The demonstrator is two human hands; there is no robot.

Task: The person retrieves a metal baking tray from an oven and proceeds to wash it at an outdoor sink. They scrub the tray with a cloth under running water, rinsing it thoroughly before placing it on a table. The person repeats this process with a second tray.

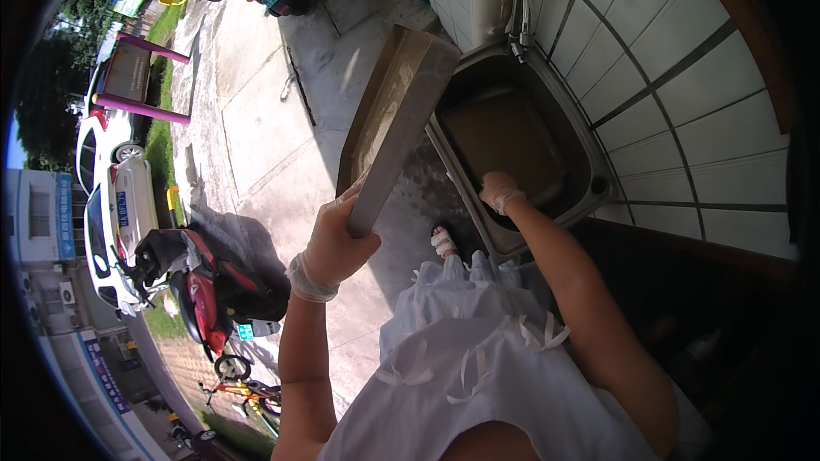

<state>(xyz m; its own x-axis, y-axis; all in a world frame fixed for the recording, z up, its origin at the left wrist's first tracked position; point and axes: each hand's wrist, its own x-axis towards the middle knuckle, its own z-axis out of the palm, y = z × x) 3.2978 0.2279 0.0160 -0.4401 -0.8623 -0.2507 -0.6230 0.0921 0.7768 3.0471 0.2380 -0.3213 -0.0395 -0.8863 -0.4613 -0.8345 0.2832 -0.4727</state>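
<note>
My left hand (336, 243), in a clear thin glove, grips one end of a shallow rectangular metal tray (413, 121). The tray is tilted up on its side to the left of the sink, and pale streaks mark its inner face. My right hand (500, 193), gloved too, is inside the metal sink (506, 242) near its left front side. Its fingers are curled, and whether they hold anything is hidden. Brownish water (506, 134) appears to cover the sink's bottom, where a rectangular outline shows dimly.
A chrome faucet (520, 19) stands at the sink's far end beside a pale pipe (487, 6). White wall tiles (660, 77) border the sink's right side. Concrete paving (269, 121) stretches left, with a red scooter (205, 307), a bicycle (250, 390) and white cars (131, 198) farther off.
</note>
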